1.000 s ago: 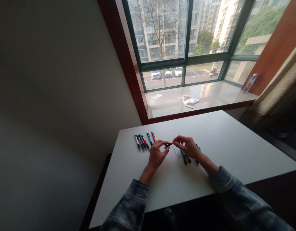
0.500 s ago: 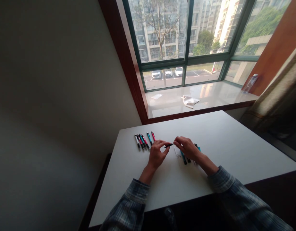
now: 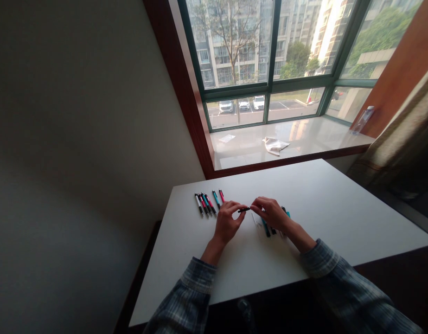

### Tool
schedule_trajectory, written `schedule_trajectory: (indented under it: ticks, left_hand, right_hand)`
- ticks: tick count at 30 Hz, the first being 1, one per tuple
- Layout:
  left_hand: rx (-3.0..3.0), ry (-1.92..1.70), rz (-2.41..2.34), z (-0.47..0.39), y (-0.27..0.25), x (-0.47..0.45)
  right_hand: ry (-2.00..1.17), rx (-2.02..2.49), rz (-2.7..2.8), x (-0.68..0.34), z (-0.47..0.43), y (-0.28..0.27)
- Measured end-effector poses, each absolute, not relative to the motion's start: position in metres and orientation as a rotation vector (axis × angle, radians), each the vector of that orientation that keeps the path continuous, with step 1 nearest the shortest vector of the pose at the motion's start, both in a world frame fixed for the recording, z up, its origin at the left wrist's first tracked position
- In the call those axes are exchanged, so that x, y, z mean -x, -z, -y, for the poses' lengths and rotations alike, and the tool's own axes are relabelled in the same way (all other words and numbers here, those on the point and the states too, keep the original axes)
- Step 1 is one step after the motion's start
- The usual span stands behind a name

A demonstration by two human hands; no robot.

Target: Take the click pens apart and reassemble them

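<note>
A short black pen piece (image 3: 243,210), likely a grip section, is pinched between the thumb and fingers of my left hand (image 3: 227,225). My right hand (image 3: 271,213) is closed at the piece's right end, its fingertips together on something too small to make out. Below and behind the right hand lie pen parts, partly covered by it: a teal barrel (image 3: 265,227), a dark piece (image 3: 273,231) and another teal part (image 3: 288,214). A thin pale rod (image 3: 254,219) rests on the table between the hands.
Several pens (image 3: 205,204) lie side by side at the left of the white table (image 3: 179,260), with a teal pen (image 3: 216,198) and a red pen (image 3: 221,195) next to them. Behind, the windowsill bears a cloth (image 3: 275,145), a flat packet (image 3: 227,138) and a clear bottle (image 3: 363,120).
Both hands stay almost in place. The gap between the right fingertips and the black piece looks slightly smaller. The pens on the table have not moved.
</note>
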State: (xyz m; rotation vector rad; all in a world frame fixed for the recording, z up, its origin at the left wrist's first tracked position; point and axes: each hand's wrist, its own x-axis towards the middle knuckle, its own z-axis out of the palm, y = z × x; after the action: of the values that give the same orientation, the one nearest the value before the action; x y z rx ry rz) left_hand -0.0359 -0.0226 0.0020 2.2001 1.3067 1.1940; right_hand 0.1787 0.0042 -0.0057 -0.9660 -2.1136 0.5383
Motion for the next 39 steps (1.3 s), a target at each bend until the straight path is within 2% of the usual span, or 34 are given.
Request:
schedule_trajectory:
  ticks: [32, 39]
  left_hand:
    - [-2.208, -1.155, -1.275, 0.0245, -0.0043, 0.0355]
    - [-1.842, -1.176, -1.213, 0.0226, -0.0060, 0.0365]
  right_hand:
    - [-0.550, 0.944, 2.094, -0.1787, -0.0007, 0.0018]
    - [-0.500, 0.939, 2.094, -0.1782, -0.0023, 0.0090]
